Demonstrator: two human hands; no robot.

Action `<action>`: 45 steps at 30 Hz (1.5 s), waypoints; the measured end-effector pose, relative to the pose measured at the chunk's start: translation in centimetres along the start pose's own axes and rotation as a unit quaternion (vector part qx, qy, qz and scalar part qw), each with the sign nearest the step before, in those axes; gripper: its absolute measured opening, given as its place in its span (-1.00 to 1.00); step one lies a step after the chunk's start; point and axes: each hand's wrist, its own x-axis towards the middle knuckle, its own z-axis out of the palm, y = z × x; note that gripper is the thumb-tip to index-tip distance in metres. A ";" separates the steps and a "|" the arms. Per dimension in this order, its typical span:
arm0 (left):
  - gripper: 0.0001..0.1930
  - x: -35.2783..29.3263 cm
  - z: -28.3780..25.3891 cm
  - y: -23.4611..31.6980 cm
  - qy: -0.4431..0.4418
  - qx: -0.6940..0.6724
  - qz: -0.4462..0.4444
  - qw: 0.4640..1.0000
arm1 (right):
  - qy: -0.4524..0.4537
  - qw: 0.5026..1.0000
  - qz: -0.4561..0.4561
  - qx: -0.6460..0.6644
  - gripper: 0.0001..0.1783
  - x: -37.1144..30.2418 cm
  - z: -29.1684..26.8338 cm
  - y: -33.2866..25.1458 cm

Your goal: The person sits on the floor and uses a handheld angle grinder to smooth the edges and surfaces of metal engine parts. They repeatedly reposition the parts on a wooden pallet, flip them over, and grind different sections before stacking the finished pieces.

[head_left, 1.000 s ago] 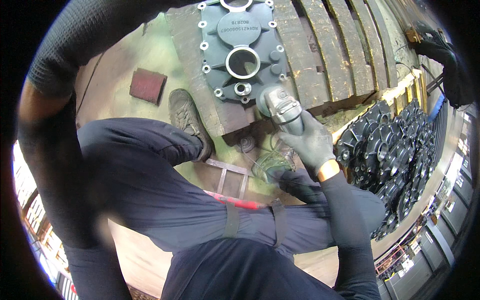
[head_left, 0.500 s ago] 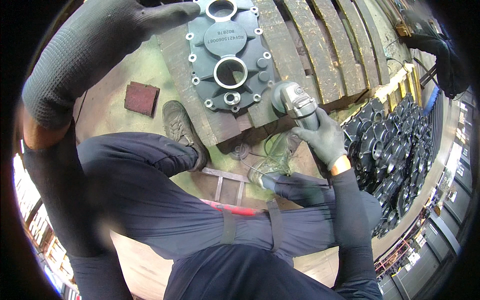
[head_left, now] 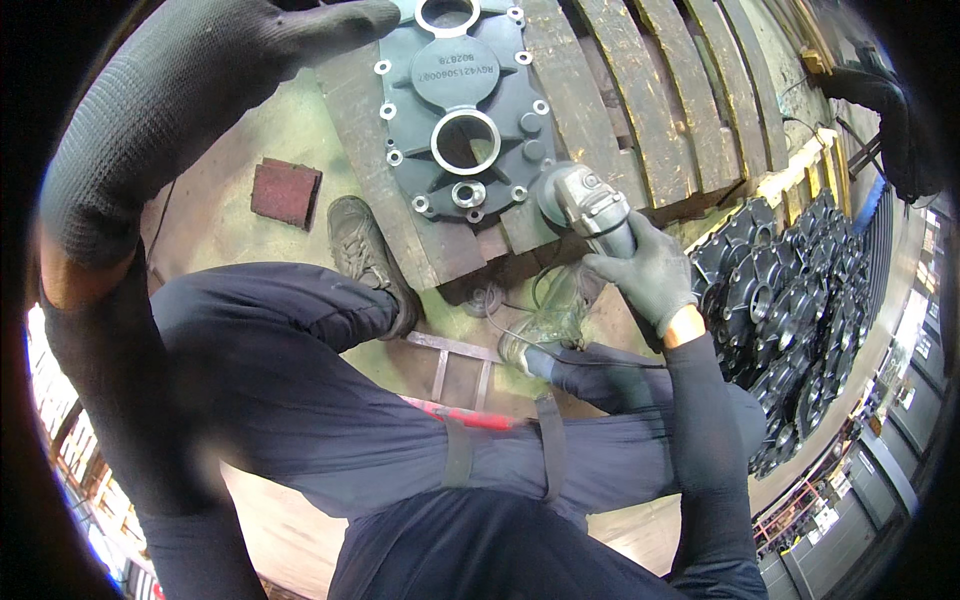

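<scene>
A dark grey metal cover casting (head_left: 455,78) with two large ringed holes and bolt holes round its rim lies flat on a wooden pallet. My right hand (head_left: 650,275), in a grey glove, is closed round the body of an angle grinder (head_left: 592,205). The grinder's disc end is at the casting's near right corner; whether it touches the metal is unclear. At upper left is my gloved left hand (head_left: 190,95), its thumb reaching over the casting's far left edge. Its other fingers are hidden beyond the picture's top, so its grip does not show.
Slats of the pallet (head_left: 655,100) run off to the right with gaps between them. Many black castings (head_left: 780,310) are stacked at right. A dark red block (head_left: 286,193) lies on the floor at left. A cable (head_left: 590,362) crosses near my shoe, beside a metal frame (head_left: 460,352).
The grinder's head has shifted very slightly left against the casting's corner. My left hand keeps its place, and the whole view has drifted a little.
</scene>
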 end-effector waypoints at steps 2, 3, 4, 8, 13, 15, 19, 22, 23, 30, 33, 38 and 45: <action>-0.46 0.7 0.5 0.1 -0.002 -0.007 0.010 1.000 | -0.001 1.000 0.016 -0.008 -0.23 0.0 0.2 0.7; -0.46 0.6 0.3 0.2 -0.002 -0.004 0.008 1.000 | 0.003 1.000 0.006 0.007 -0.23 0.4 0.3 0.5; -0.46 0.7 0.2 0.3 -0.004 0.001 0.010 1.000 | 0.008 1.000 0.000 0.021 -0.22 0.5 0.4 0.4; -0.46 -0.6 -1.0 0.0 0.000 0.005 -0.006 1.000 | -0.019 1.000 -0.017 0.003 -0.19 0.9 0.1 -1.0; -0.46 -0.3 -0.2 0.5 0.000 0.000 0.017 1.000 | 0.014 0.998 -0.022 0.054 -0.22 -0.1 -0.1 0.1; -0.49 0.7 1.3 2.0 -0.030 0.055 0.025 0.998 | 0.028 0.998 -0.001 0.060 -0.21 -1.0 -0.9 1.5; -0.56 0.3 6.0 5.2 0.021 0.135 0.089 0.987 | 0.057 0.951 -0.005 0.303 -0.36 -2.7 -5.6 2.0; -0.67 1.2 12.7 7.4 -0.077 0.114 0.169 0.976 | 0.158 0.931 -0.032 0.327 -0.39 -4.0 -10.5 1.4; -0.71 1.1 15.5 7.9 -0.067 0.103 0.171 0.977 | 0.172 0.920 -0.013 0.353 -0.38 -4.4 -12.0 1.1; -0.44 3.9 30.5 9.8 0.026 0.173 0.222 0.959 | 0.252 0.678 -0.106 0.682 -0.35 -8.5 -17.9 3.2; -0.37 3.2 34.7 9.4 0.022 0.194 0.217 0.956 | 0.262 0.658 -0.159 0.688 -0.34 -8.1 -17.8 4.0; -0.36 1.2 34.6 9.5 0.010 0.146 0.218 0.965 | 0.249 0.667 -0.155 0.684 -0.33 -7.4 -18.3 5.2; -0.31 -1.8 35.0 7.8 0.015 0.121 0.213 0.969 | 0.225 0.659 -0.179 0.695 -0.38 -6.8 -18.6 4.0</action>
